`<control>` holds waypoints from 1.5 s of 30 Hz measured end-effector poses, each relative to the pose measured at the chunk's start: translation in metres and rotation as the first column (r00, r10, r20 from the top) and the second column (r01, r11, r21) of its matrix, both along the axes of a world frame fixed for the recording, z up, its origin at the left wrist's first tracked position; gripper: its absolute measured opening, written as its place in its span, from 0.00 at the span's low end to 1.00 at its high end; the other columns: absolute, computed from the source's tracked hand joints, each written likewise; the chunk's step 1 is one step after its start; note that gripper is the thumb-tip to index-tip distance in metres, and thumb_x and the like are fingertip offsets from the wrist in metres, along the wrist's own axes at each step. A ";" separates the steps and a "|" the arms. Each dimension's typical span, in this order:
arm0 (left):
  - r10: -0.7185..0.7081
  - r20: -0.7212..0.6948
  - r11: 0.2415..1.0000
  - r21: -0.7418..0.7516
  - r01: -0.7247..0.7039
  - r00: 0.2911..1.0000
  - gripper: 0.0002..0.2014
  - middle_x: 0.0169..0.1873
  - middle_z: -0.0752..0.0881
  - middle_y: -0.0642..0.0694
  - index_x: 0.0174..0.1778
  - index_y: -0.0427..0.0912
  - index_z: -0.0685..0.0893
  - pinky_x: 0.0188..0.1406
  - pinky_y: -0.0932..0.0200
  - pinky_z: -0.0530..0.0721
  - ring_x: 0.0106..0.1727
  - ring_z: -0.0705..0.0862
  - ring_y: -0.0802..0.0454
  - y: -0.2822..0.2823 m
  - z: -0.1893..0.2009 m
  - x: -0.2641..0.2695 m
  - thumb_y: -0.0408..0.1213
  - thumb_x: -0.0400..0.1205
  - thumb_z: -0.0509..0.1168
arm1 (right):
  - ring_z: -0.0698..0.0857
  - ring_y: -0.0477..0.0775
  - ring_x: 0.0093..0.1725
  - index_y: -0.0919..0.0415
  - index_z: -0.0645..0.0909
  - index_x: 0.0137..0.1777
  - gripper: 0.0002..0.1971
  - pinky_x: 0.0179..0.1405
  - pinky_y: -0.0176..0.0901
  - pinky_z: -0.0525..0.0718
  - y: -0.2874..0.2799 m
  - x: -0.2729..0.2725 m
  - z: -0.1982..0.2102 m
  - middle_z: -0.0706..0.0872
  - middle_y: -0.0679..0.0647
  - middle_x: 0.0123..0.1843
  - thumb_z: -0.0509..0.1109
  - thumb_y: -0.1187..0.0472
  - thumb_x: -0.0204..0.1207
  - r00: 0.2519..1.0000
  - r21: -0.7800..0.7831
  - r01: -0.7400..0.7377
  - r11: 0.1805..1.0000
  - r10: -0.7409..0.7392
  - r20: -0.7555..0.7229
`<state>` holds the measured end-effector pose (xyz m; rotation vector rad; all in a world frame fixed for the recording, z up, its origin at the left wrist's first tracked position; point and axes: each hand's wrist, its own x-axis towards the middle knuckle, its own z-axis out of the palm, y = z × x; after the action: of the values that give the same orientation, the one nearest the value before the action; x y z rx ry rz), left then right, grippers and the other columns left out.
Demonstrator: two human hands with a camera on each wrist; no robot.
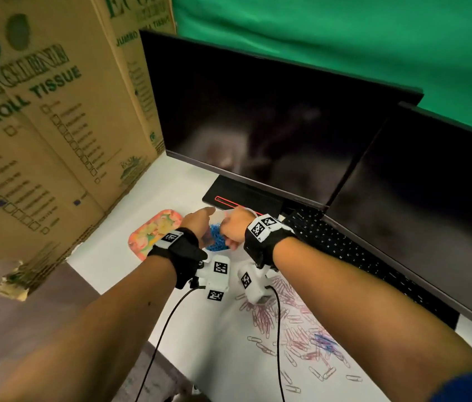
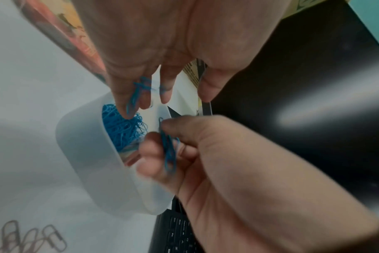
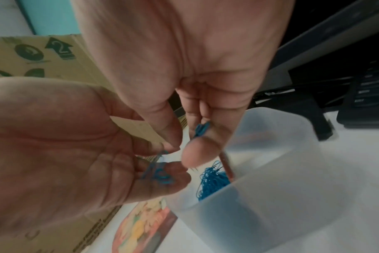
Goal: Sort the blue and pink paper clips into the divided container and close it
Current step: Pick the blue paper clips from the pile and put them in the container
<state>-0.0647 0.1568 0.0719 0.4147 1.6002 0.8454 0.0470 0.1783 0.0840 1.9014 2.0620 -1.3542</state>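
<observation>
Nearest on the white worktop lies a loose scatter of pink paper clips, a few blue ones among them. Farther out, both hands meet over the translucent divided container. The left hand has blue paper clips caught in its curled fingers; the right hand pinches several more (thumb against fingers). One compartment holds a heap of blue clips. Beside the container lies its patterned lid.
</observation>
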 end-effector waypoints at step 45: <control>-0.691 -0.551 0.537 0.042 0.843 0.468 0.11 0.30 0.84 0.51 0.29 0.46 0.79 0.31 0.69 0.76 0.32 0.81 0.56 -0.124 -0.080 0.182 0.31 0.72 0.73 | 0.83 0.50 0.27 0.58 0.81 0.35 0.09 0.26 0.39 0.80 -0.205 0.291 -0.103 0.84 0.55 0.31 0.80 0.66 0.67 0.778 -0.141 0.565 0.813 -0.582 -0.237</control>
<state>0.1178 0.0324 -0.0079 1.5814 1.4389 0.2410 0.3376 -0.0264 -0.0190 2.5748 1.5314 -1.8571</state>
